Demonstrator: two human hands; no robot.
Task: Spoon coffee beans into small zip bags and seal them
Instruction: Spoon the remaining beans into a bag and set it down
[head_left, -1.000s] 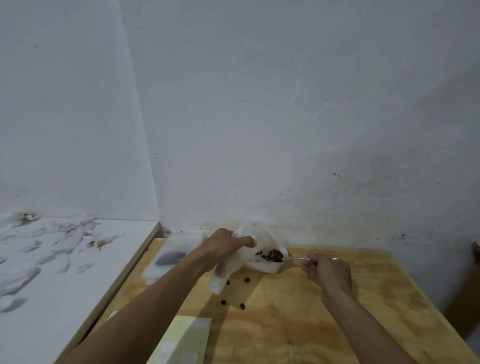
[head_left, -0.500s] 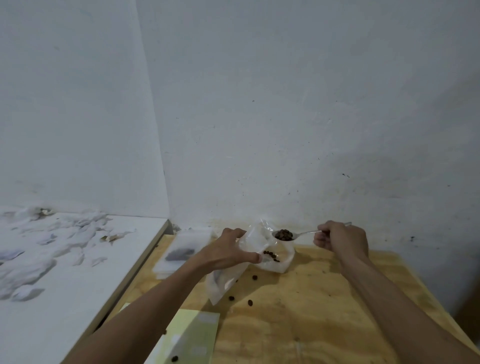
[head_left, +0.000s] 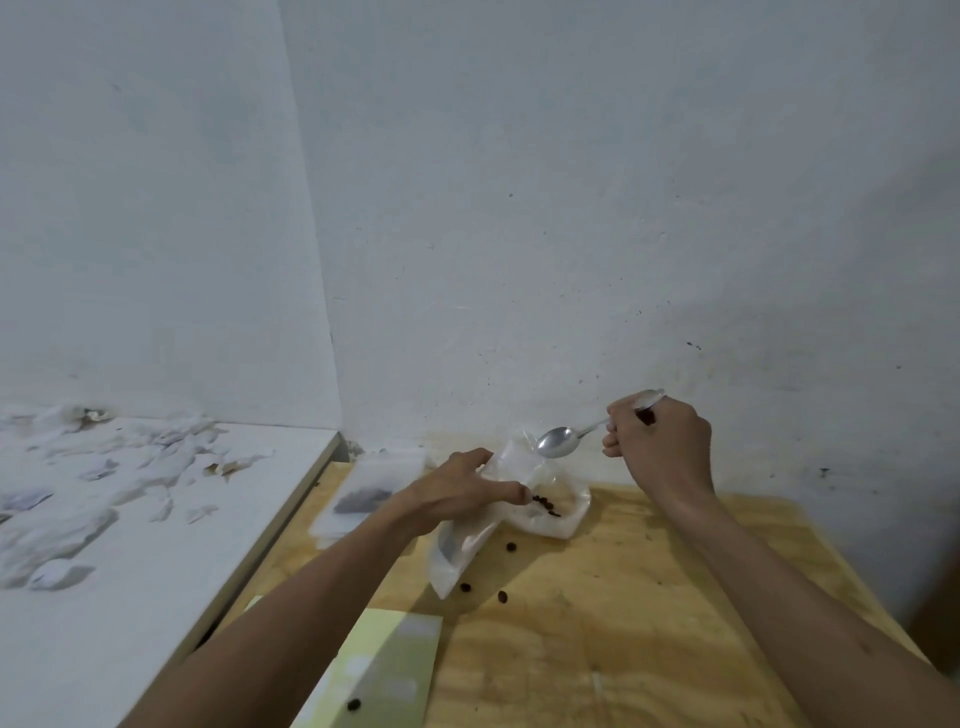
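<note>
My left hand (head_left: 457, 493) grips a small clear zip bag (head_left: 457, 551) at its mouth, the bag hanging down onto the wooden table (head_left: 623, 623). My right hand (head_left: 657, 444) holds a metal spoon (head_left: 558, 441) by the handle; its bowl looks empty and hovers above the bag's mouth. Behind the small bag lies a larger clear bag (head_left: 556, 506) with a few dark coffee beans (head_left: 545, 504) inside. Loose beans (head_left: 511, 546) lie on the table beside the small bag.
A stack of clear zip bags (head_left: 363, 493) lies at the table's back left corner. A pale green sheet (head_left: 384, 670) with one bean on it lies at the front. A white shelf (head_left: 130, 519) strewn with paper scraps stands on the left. Walls close off the back.
The spoon was lifted out of the larger bag with beans, carried above the small bag, and now shows an empty bowl. My left hand kept its grip on the small bag.
</note>
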